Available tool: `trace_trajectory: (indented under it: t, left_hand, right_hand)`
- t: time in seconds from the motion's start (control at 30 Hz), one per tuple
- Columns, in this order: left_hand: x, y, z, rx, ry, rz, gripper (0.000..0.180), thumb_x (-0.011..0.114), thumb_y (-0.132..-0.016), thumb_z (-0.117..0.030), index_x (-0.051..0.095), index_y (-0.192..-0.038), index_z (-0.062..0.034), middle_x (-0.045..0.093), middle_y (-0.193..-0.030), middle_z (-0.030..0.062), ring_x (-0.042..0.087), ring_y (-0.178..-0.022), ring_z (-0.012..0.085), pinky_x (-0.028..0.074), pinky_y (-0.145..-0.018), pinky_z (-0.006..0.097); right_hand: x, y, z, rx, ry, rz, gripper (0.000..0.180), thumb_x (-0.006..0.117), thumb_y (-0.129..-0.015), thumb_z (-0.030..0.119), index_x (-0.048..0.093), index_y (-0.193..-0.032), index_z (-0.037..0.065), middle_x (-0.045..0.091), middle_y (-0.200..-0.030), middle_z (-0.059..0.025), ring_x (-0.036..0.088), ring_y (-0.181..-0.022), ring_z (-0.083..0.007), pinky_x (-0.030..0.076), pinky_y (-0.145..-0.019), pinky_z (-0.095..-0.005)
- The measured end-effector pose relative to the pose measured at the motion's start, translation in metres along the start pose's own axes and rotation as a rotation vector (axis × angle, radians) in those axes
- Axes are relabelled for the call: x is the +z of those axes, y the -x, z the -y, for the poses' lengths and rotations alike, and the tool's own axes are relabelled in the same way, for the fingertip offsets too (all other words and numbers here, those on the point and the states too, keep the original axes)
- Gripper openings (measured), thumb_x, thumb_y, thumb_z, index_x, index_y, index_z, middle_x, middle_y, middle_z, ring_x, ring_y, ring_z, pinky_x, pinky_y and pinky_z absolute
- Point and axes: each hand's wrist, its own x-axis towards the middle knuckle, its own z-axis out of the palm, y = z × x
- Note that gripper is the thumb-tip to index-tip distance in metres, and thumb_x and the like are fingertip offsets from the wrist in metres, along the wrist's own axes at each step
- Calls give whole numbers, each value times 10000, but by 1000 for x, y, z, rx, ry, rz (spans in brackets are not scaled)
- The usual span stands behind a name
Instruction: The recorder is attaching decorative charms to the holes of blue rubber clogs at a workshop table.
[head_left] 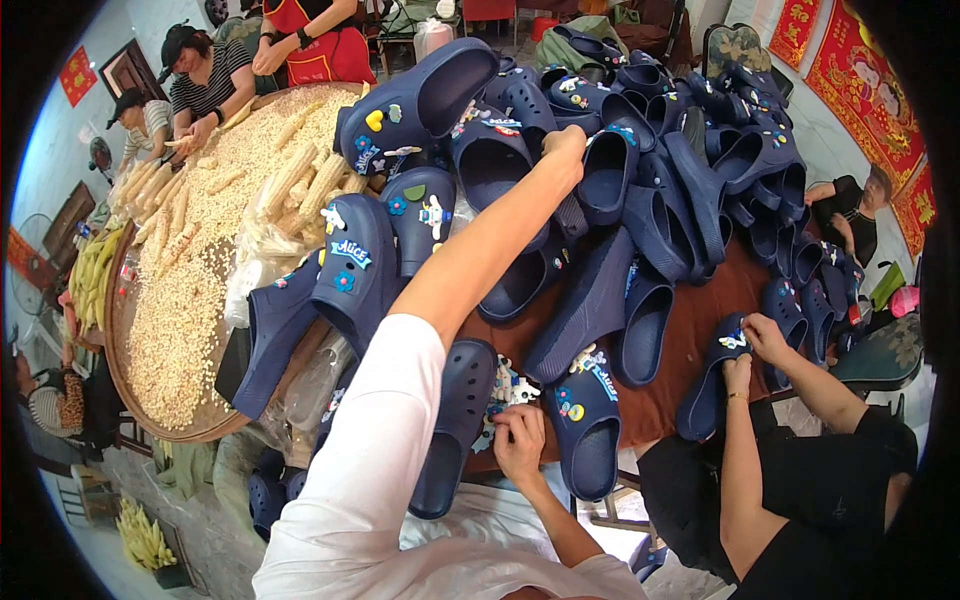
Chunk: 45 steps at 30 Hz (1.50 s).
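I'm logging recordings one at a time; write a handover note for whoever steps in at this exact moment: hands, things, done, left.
Left hand: stretched far out, gripping a navy clog in the big clog pile.
Right hand: near the body, fingers in the small charms on the brown table.
Done: some clogs, such as the near clog, carry charms.
Left: many in the pile look bare.
A co-worker's hands work on another clog at right.

red wall hangings (868,70), upper right
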Motion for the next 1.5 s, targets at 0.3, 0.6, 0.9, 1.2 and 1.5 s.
trace_trajectory:
  t: [0.3,0.6,0.9,1.2,1.5]
  left_hand:
    - [-9,-105,-9,-165,244,-379,539,567,-873,-196,434,-1383,-83,522,-1341,124,507,-1217,262,438,-972,411]
    - [10,-115,25,-168,470,-90,707,628,-873,-428,412,-1393,-2,436,-1440,166,495,-1261,296,398,-1044,418]
    - [1,-62,-21,-144,623,219,357,485,-949,-348,571,-1195,-103,574,-1273,7,506,-1205,191,350,-1034,440]
    - [-115,99,-116,-31,666,571,205,566,-934,-275,583,-1002,-82,625,-1034,51,553,-1038,206,372,-996,370]
    - [-263,291,-108,-69,588,535,424,617,-925,-281,486,-1241,-32,578,-1225,119,552,-1156,293,344,-1102,439]
  right_hand:
    - [12,-4,10,-1,-35,55,191,619,-661,-89,638,-805,35,583,-881,-102,575,-869,-299,468,-754,-386]
    - [5,-3,-1,54,18,41,212,606,-644,-96,638,-807,35,581,-879,-104,576,-868,-294,468,-756,-379]
    - [10,-1,-2,22,3,23,164,597,-676,-90,617,-776,38,578,-842,-104,572,-823,-290,461,-725,-377]
    - [13,6,8,-35,-2,39,150,593,-699,-85,613,-787,35,575,-836,-109,562,-823,-299,453,-739,-394]
    - [10,0,5,-121,-57,-15,153,589,-737,-87,613,-841,23,582,-870,-130,558,-839,-305,451,-752,-380]
